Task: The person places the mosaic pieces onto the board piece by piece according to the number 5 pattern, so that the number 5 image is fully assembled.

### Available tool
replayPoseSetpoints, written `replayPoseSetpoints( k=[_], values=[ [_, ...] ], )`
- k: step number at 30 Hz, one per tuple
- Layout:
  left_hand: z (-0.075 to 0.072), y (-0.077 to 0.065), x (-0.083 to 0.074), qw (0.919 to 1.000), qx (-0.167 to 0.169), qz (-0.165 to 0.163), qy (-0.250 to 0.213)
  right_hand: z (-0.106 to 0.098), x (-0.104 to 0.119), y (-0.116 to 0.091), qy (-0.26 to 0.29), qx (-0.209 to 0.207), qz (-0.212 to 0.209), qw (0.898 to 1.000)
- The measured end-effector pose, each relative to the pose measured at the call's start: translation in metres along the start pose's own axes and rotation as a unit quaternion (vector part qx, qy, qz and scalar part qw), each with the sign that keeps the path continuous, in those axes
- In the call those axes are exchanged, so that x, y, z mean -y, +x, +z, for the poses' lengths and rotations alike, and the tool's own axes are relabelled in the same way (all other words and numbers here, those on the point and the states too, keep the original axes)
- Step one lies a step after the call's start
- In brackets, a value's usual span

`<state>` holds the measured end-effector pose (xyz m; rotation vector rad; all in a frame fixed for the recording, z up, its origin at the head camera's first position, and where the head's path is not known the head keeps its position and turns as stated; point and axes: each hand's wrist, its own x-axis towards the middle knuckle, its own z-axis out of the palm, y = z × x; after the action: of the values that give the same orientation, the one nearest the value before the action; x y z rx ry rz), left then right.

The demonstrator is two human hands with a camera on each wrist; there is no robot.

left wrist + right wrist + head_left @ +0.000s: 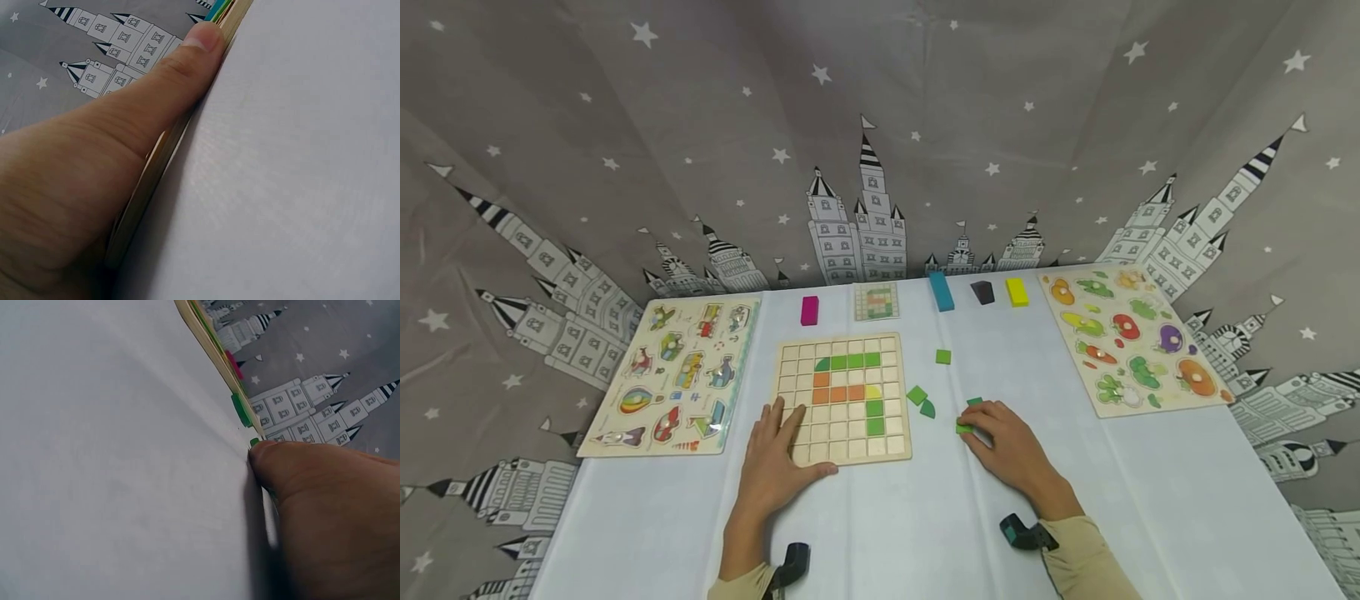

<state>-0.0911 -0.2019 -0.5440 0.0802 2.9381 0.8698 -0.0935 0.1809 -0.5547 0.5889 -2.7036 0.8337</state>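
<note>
My left hand (773, 467) rests on the near-left corner of a wooden grid board (842, 340), fingers spread over its left side. In the left wrist view, its thumb (165, 84) lies along the board's near edge. Green, orange and yellow tiles fill some of the squares. To the right of the board, my right hand (1011, 446) pinches a small green tile (962, 428) at the tabletop, mostly covered by the fingertips. Another green tile (974, 402) lies just beyond those fingers. Between hand and board are a green square tile (917, 395) and a green quarter-round tile (928, 409).
Another green square (943, 357) lies farther back. Along the back are a pattern card (876, 302) and magenta (809, 311), blue (941, 292), black (982, 292) and yellow (1017, 292) blocks. A vehicle puzzle (655, 375) flanks the left, a vegetable puzzle (1101, 379) the right.
</note>
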Motion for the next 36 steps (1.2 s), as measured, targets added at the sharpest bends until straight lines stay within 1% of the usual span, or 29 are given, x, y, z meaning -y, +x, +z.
replayPoseSetpoints(
  k=[5, 9, 14, 17, 19, 21, 24, 26, 30, 33, 36],
  values=[
    [-0.001, 0.0, -0.001, 1.0, 0.006, -0.003, 0.0, 0.004, 0.002, 0.002, 0.022, -0.016, -0.013, 1.0],
    [-0.002, 0.0, -0.001, 1.0, 0.004, -0.002, 0.003, 0.007, 0.006, 0.004, 0.024, -0.025, -0.02, 0.999],
    [-0.003, 0.0, -0.003, 1.0, 0.008, -0.005, 0.002, 0.007, 0.006, 0.003, 0.006, -0.014, -0.01, 1.0],
    [-0.003, 0.0, -0.003, 0.9999, 0.01, -0.007, 0.002, 0.007, 0.005, 0.002, 0.007, -0.012, -0.001, 1.0],
    [-0.003, 0.0, -0.003, 0.9999, 0.008, -0.005, 0.004, 0.006, 0.003, 0.002, 0.011, -0.025, 0.011, 1.0],
    [-0.003, 0.0, -0.003, 1.0, 0.006, -0.003, 0.006, 0.006, 0.0, 0.003, 0.014, -0.047, 0.029, 0.998],
    [-0.002, 0.001, -0.003, 1.0, 0.001, 0.0, 0.004, 0.005, -0.003, 0.005, 0.009, -0.07, 0.067, 0.995],
    [-0.002, 0.001, -0.003, 1.0, 0.0, -0.001, 0.0, 0.005, -0.004, 0.005, 0.002, -0.069, 0.089, 0.994],
    [-0.002, 0.0, -0.003, 1.0, 0.003, -0.003, -0.003, 0.006, -0.006, 0.006, -0.01, -0.048, 0.118, 0.992],
    [-0.002, 0.0, -0.002, 1.0, 0.0, -0.001, -0.001, 0.007, -0.006, 0.006, -0.006, -0.043, 0.14, 0.989],
    [0.0, 0.001, -0.002, 1.0, -0.003, 0.001, -0.003, 0.007, -0.005, 0.007, 0.002, -0.045, 0.174, 0.984]
  ],
)
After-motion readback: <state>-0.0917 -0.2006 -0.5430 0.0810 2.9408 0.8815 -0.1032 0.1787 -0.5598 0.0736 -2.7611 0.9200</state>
